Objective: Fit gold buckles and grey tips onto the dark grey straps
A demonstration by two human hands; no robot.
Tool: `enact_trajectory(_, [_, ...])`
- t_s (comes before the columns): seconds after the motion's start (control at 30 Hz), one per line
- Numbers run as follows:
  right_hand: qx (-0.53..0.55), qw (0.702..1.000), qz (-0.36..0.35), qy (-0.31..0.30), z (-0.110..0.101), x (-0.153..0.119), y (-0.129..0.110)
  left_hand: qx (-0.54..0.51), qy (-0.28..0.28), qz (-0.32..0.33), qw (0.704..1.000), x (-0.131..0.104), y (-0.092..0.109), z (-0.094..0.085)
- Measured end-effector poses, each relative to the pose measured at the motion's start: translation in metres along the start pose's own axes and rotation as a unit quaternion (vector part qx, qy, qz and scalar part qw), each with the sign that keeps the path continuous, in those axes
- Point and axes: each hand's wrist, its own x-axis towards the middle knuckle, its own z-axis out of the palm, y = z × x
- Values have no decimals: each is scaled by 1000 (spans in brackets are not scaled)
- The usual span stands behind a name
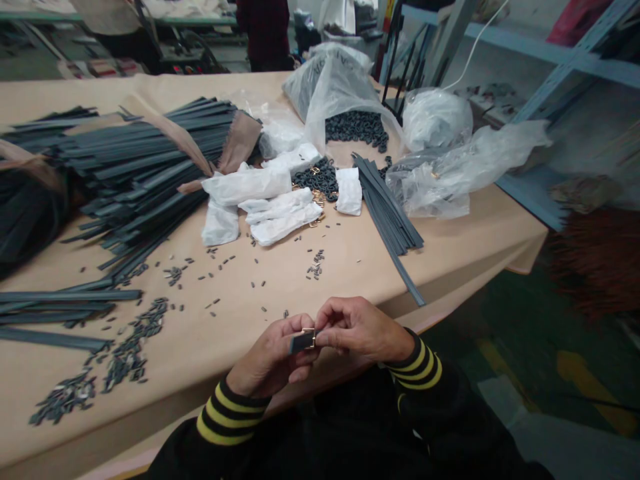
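Note:
At the table's front edge my left hand [275, 357] grips a short dark grey strap [300, 343], its end lying across the fingers. A gold-coloured metal buckle [310, 331] sits around the strap. My right hand [357, 330] pinches the buckle's right side with thumb and fingertips, where the strap also seems to run in. The strap's remaining length is hidden by my hands. Small dark loops or clips [316, 263] lie scattered on the table just beyond.
Grey strips [387, 207] lie right of several white paper packets [285, 217]. Big strip bundles [135, 160] fill the left, with piles of small dark pieces [133, 350] in front. A plastic bag [345, 87] spills dark rings [357, 127]. Shelving [555, 63] stands at right.

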Motion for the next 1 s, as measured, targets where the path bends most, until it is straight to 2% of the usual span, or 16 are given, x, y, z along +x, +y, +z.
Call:
enact_trajectory(0.13, [-106,994,-27,26,0,-1,-4,-1,-18,18,1000,0,-2,1])
enact_trajectory(0.27, [-195,980,-33,39,-2,-3,-6,41,-3,14,999,2,-3,0])
enact_trajectory(0.33, [-195,980,-13,34,-4,-3,-4,78,14,26,997,3,-2,-1])
enact_trajectory(0.47, [-126,991,48,-2,-13,-4,1,143,60,52,987,4,2,-1])
enact_trajectory(0.6, [-74,995,59,-13,-21,-7,3,140,96,56,984,4,3,1])
enact_trajectory(0.73, [-46,997,63,-17,-24,-7,4,135,111,87,981,8,1,0])
enact_trajectory(0.9, [-130,991,30,4,-19,1,7,212,153,162,952,13,2,-6])
enact_trajectory(1.0, [-199,980,12,26,-17,6,4,232,132,162,950,15,8,-9])
